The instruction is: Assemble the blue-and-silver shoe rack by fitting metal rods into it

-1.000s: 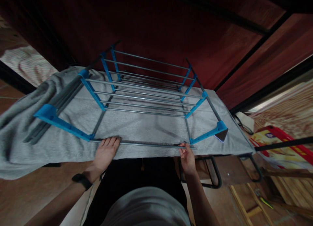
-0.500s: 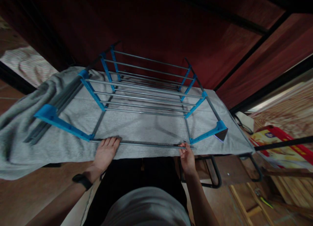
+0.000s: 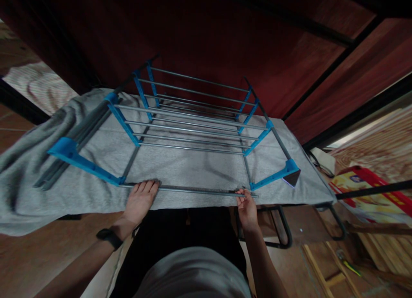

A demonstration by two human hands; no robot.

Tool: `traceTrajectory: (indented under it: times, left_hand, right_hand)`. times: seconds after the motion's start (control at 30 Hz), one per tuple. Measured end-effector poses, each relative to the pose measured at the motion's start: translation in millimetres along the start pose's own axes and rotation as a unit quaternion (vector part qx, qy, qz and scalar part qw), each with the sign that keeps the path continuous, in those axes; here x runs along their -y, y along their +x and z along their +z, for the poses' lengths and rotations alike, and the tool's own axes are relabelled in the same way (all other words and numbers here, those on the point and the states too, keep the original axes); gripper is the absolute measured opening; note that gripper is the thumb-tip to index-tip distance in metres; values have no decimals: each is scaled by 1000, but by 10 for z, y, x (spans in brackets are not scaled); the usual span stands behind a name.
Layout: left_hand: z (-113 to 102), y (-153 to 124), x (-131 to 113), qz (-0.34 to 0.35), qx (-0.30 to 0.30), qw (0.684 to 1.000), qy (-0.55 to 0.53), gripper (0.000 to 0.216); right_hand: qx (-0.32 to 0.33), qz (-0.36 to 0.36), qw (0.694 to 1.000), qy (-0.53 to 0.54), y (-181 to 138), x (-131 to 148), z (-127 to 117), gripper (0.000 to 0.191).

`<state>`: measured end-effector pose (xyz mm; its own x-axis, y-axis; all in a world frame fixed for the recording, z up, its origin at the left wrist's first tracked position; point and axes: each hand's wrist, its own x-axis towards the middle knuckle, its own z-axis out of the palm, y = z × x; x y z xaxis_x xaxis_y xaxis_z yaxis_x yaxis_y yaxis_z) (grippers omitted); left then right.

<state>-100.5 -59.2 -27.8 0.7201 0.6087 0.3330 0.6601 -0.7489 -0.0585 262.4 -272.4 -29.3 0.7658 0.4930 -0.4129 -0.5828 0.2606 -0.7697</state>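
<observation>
A rack (image 3: 193,127) of grey metal tubes and blue plastic brackets lies on its side on a grey cloth. Along its near edge runs a thin metal tube (image 3: 196,191), its left end at the lower left blue bracket (image 3: 93,169). My left hand (image 3: 141,200) is closed over this tube close to that bracket. The fingers of my right hand (image 3: 246,207) pinch the tube near its free right end, just below the lower right blue bracket (image 3: 270,179). That end lies apart from the bracket.
Several loose grey tubes (image 3: 54,173) lie on the cloth (image 3: 189,167) at the left, partly under the rack. A dark red panel (image 3: 199,31) stands close behind. A red and yellow package (image 3: 363,190) and a wooden frame (image 3: 334,278) are at the right.
</observation>
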Motion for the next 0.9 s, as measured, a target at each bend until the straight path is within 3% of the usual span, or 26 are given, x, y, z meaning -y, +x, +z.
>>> traceTrajectory:
  times: [0.9]
  left_hand:
    - [-35, 10, -15, -11, 9, 1000, -9, 40]
  right_hand:
    - [11, -3, 1000, -10, 9, 2, -7, 31]
